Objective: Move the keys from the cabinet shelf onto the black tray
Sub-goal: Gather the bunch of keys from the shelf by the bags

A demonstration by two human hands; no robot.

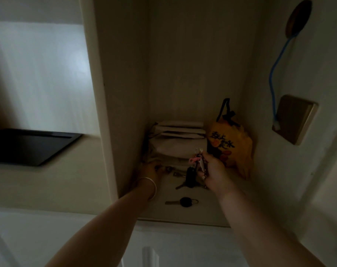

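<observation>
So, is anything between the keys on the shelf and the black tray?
Yes. The cabinet's left side wall stands between the shelf with the loose key and the black tray. The keys in the right hand must come out the front first.

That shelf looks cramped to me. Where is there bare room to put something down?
The black tray, left of the cabinet wall, looks bare. On the shelf a strip lies free along the front edge, right of the single key. The back is crowded: folded bundle, yellow bag, both hands and keys.
</observation>
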